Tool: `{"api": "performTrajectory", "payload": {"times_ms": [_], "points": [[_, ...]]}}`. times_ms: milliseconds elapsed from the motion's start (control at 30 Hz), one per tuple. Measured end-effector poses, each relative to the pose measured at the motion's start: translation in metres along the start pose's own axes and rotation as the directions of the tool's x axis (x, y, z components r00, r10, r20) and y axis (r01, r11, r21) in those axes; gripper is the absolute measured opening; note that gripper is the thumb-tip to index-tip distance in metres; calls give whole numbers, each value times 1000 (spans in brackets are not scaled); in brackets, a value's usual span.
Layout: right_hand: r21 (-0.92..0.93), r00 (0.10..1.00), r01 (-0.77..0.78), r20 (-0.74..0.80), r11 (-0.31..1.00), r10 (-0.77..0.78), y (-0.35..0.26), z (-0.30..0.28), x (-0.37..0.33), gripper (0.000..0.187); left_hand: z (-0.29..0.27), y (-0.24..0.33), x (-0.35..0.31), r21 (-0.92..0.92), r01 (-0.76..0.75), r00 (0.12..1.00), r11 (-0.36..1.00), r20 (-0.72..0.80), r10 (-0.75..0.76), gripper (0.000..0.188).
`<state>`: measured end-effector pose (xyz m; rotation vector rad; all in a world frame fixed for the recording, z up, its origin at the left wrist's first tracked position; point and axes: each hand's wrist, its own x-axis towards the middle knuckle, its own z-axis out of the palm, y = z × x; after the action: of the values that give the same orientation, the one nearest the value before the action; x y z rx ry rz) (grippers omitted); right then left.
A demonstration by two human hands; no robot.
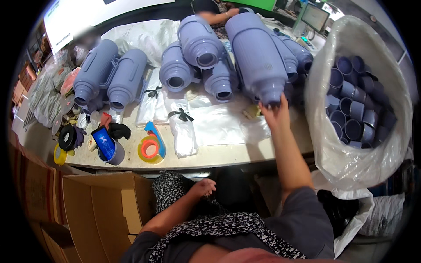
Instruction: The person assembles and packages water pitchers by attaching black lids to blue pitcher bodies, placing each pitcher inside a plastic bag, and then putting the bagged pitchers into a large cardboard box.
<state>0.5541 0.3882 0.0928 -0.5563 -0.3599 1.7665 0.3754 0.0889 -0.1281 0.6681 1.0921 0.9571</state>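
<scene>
My right hand reaches over the table and grips a large lavender thermos flask by its narrow neck. The flask lies tilted on other flasks, its neck toward me. My left hand hangs above my lap, fingers curled in, with nothing seen in it. Left of the held flask, more lavender flasks are stacked with their open necks facing me. Another pair of flasks leans at the left. Folded white plastic bags, tied with dark ribbon, lie on the table.
A big clear plastic sack of lavender cups stands at the right. On the table's front edge are a tape dispenser and a phone in a cup. An open cardboard box sits below left. A co-worker's arm shows behind.
</scene>
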Motion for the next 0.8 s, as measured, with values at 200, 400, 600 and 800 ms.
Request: {"api": "performTrajectory", "payload": {"times_ms": [200,400,600,800], "points": [[299,864,-504,179,810,471,34,-98,-218,55,25,91,-27,-495,-406,895,768,-45,444,83],[-602,678,-551,81,578,731,29,-118,-256,46,1,121,-69,-524,-492,869,695,-256,423,53],[-864,793,453,503,-220,-344,-176,-17,-142,35,-15,81,-138,-487,-502,862,715,-344,372,48],[-624,701,-491,132,-609,-701,-306,-152,-37,46,0,75,-137,-576,-494,841,651,-506,191,50]]}}
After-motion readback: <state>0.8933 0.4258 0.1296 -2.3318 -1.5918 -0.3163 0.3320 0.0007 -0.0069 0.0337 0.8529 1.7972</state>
